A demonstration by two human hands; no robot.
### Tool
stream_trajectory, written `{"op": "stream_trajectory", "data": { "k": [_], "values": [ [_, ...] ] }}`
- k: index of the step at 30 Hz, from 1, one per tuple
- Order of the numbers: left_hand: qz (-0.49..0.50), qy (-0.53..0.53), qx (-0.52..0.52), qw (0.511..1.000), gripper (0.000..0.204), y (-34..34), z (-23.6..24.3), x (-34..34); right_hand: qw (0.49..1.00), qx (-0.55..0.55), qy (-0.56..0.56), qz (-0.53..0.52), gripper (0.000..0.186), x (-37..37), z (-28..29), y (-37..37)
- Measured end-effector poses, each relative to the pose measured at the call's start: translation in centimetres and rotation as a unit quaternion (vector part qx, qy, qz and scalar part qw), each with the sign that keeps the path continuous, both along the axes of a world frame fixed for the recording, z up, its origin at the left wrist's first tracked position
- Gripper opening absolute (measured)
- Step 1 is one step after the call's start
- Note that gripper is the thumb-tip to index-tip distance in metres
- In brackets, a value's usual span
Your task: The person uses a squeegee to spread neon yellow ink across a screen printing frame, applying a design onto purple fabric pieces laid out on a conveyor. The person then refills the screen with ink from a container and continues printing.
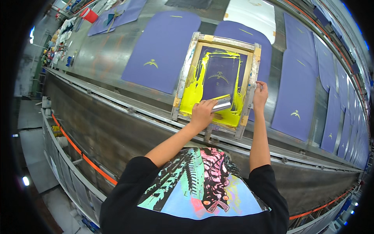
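My left hand (202, 114) is closed round a squeegee (222, 103) with a silvery holder, tilted over the lower part of the screen. The screen-printing frame (191, 58) lies on the long table over a purple sheet (265, 50). Bright yellow ink (189, 93) is spread thick along the left side and bottom of the mesh, with thinner streaks at the top and right. A small arched design shows in the mesh's middle. My right hand (260, 94) has its fingers bent against the frame's right edge, gripping it.
Another purple sheet (159, 50) with a yellow print lies left of the frame, and several more (298, 85) line the table to the right. A white sheet (251, 13) lies beyond the frame. Along the table's near edge runs a metal rail (128, 105). A red bucket (89, 15) stands far left.
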State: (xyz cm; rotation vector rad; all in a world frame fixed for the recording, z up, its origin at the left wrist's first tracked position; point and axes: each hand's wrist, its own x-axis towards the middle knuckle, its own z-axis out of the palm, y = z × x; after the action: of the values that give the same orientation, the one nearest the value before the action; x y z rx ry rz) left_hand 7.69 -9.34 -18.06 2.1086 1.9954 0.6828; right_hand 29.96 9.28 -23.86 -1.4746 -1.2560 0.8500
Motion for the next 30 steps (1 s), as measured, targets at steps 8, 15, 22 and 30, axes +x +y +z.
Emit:
{"op": "stream_trajectory", "data": {
  "k": [8,15,22,30],
  "values": [
    [-0.133,0.100,-0.067,0.984,0.058,-0.9,-5.0,0.8,0.999,0.005,0.045,0.005,0.016,0.2,-6.3,-1.1],
    [0.088,-0.039,-0.083,0.992,0.029,1.5,-4.7,-3.4,0.997,0.019,0.069,0.012,0.015,0.7,-7.6,-1.4],
    [-0.052,0.016,-0.311,0.949,0.036,7.2,-3.1,-5.2,1.000,0.004,0.020,-0.013,0.016,0.5,-6.9,-1.5],
    [-0.234,0.057,-0.545,0.803,0.042,18.0,-3.8,-5.5,0.999,-0.032,0.015,-0.023,0.016,0.5,-6.5,-0.7]
  ]
}}
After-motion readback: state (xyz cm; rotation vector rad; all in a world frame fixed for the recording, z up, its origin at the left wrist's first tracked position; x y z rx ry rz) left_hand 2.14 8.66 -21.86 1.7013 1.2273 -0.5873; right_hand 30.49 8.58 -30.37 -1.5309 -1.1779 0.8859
